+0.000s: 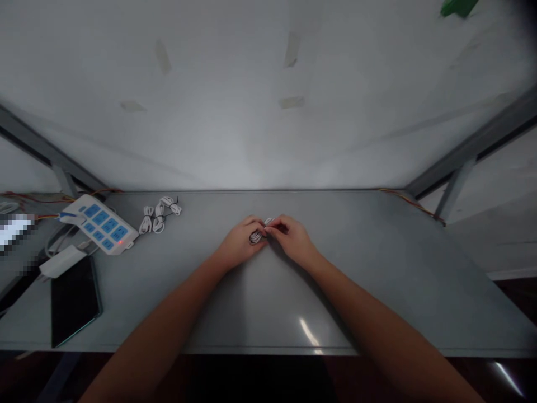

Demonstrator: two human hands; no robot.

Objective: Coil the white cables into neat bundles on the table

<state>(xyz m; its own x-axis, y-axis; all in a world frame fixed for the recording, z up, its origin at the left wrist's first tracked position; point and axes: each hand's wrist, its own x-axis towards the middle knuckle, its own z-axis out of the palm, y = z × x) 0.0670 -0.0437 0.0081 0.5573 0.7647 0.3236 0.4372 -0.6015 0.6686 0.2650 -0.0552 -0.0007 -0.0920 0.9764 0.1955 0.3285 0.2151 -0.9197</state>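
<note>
Over the middle of the table, my left hand (242, 242) is closed around a coiled white cable (255, 237), whose loops show between thumb and fingers. My right hand (292, 238) meets it from the other side, thumb and forefinger pinched together at the middle of the coil. What sits in that pinch is too small to make out. A bit more of the white loops peeks out above the fingertips; the rest of the coil is hidden by both hands.
Several similar white cable bundles (158, 217), with dark ties, lie at the back left. Beside them is a white power strip (109, 246) with blue sockets and a lit red light. A black tablet (75, 302) and a white adapter (64, 261) are at the left.
</note>
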